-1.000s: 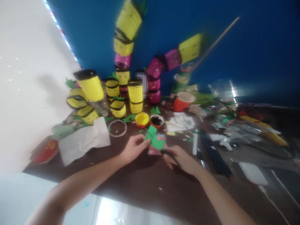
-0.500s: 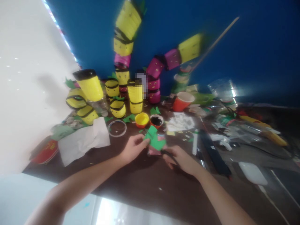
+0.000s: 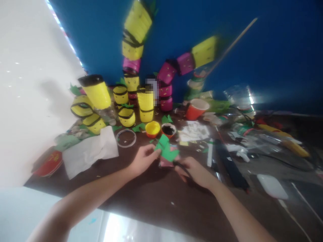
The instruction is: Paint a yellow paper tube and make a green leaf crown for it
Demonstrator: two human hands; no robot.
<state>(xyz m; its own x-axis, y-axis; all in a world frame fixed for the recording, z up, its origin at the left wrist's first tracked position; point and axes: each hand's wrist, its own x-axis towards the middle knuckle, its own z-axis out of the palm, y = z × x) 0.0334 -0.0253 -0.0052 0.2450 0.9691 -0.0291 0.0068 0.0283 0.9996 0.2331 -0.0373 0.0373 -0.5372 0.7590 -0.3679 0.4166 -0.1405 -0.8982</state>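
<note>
My left hand point(image 3: 145, 159) pinches a cut piece of green paper point(image 3: 168, 152) between thumb and fingers near the middle of the table. Beneath the paper shows a small pink piece point(image 3: 166, 163), partly covered. My right hand point(image 3: 193, 171) is closed around a slim dark tool point(image 3: 182, 167), whose tip meets the lower right edge of the green paper; its exact kind is too blurred to tell. Just beyond the paper stand a small cup of yellow paint point(image 3: 152, 128) and a small cup of black paint point(image 3: 168, 130).
Yellow and black painted containers point(image 3: 127, 116) crowd the back left. A white sheet point(image 3: 91, 153) and a clear ring point(image 3: 126, 138) lie left. To the right are crumpled tissue point(image 3: 193, 131), an orange cup point(image 3: 197, 108), a white marker point(image 3: 210, 153), a long black object point(image 3: 230, 164) and clear plastic bottles.
</note>
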